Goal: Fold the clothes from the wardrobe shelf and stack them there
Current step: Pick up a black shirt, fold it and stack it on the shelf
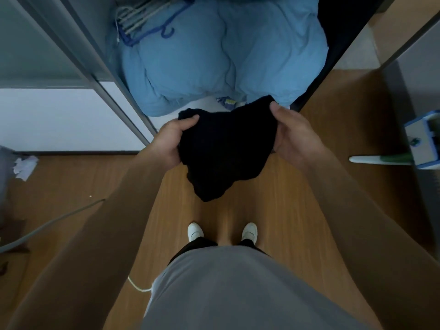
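Note:
A black knitted garment point(223, 148) hangs bunched between my two hands, in front of the open wardrobe and above the wooden floor. My left hand point(170, 141) grips its left edge, thumb on top. My right hand point(289, 136) holds its right edge, thumb over the top corner. The lower part of the garment droops toward my feet. Inside the wardrobe, a bulky light-blue duvet point(226, 58) fills the bottom space. No shelf surface shows.
Blue and pale hangers point(147, 22) lie on the duvet at the back left. Dark clothes point(342, 27) hang at the wardrobe's right. A grey sliding door frame point(100, 67) stands left. A blue-and-white mop head point(421, 141) is at right, a cable point(47, 225) on the floor left.

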